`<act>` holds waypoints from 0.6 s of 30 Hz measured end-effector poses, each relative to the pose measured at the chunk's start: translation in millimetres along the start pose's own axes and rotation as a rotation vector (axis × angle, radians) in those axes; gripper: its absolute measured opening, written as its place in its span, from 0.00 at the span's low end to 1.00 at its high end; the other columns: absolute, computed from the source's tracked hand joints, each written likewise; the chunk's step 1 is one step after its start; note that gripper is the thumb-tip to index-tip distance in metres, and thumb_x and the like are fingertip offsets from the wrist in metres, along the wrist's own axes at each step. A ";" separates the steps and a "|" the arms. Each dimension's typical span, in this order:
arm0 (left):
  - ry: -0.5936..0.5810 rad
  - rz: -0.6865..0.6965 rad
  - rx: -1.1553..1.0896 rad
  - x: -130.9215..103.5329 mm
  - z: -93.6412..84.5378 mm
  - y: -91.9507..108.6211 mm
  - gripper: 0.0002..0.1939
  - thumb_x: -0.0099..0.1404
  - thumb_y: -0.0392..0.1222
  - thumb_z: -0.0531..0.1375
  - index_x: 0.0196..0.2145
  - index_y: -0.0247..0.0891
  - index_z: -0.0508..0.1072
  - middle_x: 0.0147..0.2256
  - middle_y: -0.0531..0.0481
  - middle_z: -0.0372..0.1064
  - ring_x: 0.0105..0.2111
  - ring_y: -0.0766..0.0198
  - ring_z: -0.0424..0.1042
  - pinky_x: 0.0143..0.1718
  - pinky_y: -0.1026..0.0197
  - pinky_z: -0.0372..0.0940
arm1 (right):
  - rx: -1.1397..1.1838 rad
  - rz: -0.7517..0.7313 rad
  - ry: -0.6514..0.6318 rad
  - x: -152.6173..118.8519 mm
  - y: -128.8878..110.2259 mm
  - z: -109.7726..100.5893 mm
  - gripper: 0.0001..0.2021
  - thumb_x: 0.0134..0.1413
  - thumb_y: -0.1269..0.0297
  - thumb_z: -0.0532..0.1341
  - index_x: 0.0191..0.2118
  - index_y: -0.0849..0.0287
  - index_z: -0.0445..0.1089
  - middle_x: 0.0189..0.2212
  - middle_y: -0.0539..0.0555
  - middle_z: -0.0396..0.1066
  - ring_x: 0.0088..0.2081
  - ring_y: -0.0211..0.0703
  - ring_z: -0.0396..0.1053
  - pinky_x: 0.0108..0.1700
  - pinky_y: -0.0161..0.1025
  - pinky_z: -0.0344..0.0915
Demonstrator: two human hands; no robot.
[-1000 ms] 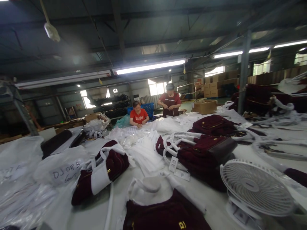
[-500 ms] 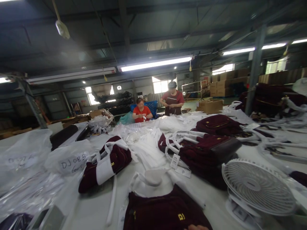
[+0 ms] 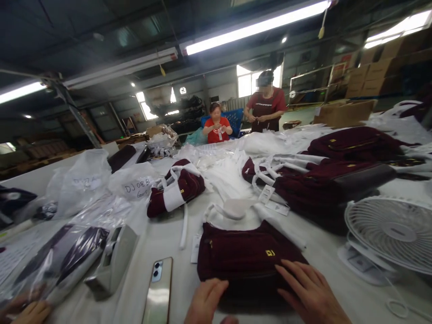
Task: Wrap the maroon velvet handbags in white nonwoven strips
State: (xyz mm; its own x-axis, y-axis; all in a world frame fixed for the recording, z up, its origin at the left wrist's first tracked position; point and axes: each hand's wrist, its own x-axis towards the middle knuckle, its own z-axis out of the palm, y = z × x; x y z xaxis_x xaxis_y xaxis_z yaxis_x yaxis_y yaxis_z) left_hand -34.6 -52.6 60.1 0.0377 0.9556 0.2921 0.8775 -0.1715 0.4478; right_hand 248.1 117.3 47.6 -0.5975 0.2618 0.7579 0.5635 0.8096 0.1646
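A maroon handbag (image 3: 243,254) with a yellow metal logo lies on the table in front of me, its white-wrapped strap looped behind it. My left hand (image 3: 206,300) touches the bag's lower left edge, fingers side by side and the thumb held apart. On the lower right front rests my right hand (image 3: 308,288), its fingers spread over the fabric. White tags (image 3: 195,247) stick out at the bag's left side. A phone (image 3: 158,290) lies face down left of my left hand.
A tape dispenser (image 3: 113,261) and plastic-wrapped goods (image 3: 67,252) are at left, with another person's hand (image 3: 33,312) at the corner. A white fan (image 3: 394,231) stands at right. More maroon bags (image 3: 327,193) lie beyond. Two people (image 3: 218,126) work across the table.
The view has tilted down and swung left. Both my hands now show on the handbag, where before only a fingertip was visible. The phone and another person's hand have come into view.
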 end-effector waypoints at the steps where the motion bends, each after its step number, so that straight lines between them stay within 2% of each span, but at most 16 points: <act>1: 0.033 0.025 0.019 10.4 1.2 -1.2 0.32 0.57 0.47 0.67 0.59 0.50 0.68 0.54 0.42 0.70 0.52 0.47 0.71 0.51 0.46 0.73 | -0.002 -0.011 0.003 0.1 1.4 0.1 0.14 0.62 0.61 0.57 0.50 0.57 0.73 0.45 0.57 0.75 0.44 0.48 0.70 0.48 0.45 0.63; 4: 0.092 0.095 0.036 39.5 -3.3 2.1 0.33 0.55 0.45 0.69 0.58 0.44 0.69 0.57 0.40 0.67 0.56 0.44 0.68 0.55 0.41 0.69 | 0.001 -0.042 0.012 0.4 4.7 1.6 0.14 0.62 0.60 0.57 0.49 0.58 0.73 0.45 0.57 0.75 0.44 0.47 0.70 0.47 0.44 0.62; 7: 0.135 0.051 -0.057 69.1 -16.5 0.7 0.22 0.62 0.41 0.63 0.55 0.44 0.71 0.57 0.43 0.67 0.56 0.50 0.67 0.58 0.44 0.66 | 0.030 -0.045 0.004 1.3 6.3 3.0 0.14 0.63 0.58 0.58 0.48 0.58 0.73 0.44 0.57 0.75 0.43 0.46 0.71 0.46 0.43 0.64; 11: 0.207 -0.027 -0.107 124.8 -24.7 -23.2 0.12 0.68 0.39 0.57 0.48 0.40 0.75 0.49 0.45 0.73 0.50 0.56 0.70 0.56 0.49 0.66 | 0.162 0.032 -0.002 8.2 12.1 2.7 0.13 0.63 0.59 0.59 0.49 0.58 0.72 0.43 0.56 0.75 0.43 0.44 0.72 0.46 0.41 0.68; 15: -0.032 0.135 0.129 183.1 -4.8 -48.7 0.12 0.69 0.37 0.54 0.46 0.40 0.76 0.47 0.45 0.73 0.48 0.56 0.68 0.54 0.51 0.64 | 0.266 0.203 -0.076 35.9 32.8 8.7 0.13 0.64 0.60 0.57 0.49 0.55 0.72 0.42 0.56 0.75 0.43 0.45 0.73 0.46 0.40 0.71; 18: -0.160 0.219 0.222 214.7 15.3 -60.6 0.12 0.68 0.36 0.54 0.45 0.41 0.75 0.47 0.45 0.72 0.49 0.54 0.67 0.54 0.49 0.61 | 0.273 0.298 -0.201 66.8 54.2 28.5 0.14 0.66 0.60 0.53 0.48 0.57 0.73 0.43 0.58 0.75 0.43 0.46 0.73 0.47 0.42 0.72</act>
State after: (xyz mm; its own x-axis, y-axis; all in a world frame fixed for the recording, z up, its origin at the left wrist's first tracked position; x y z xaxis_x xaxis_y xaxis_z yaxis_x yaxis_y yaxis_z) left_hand -72.4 166.6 82.7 0.2956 0.9305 0.2164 0.9223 -0.3370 0.1891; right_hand 222.5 193.7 89.1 -0.5464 0.5792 0.6049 0.5722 0.7856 -0.2354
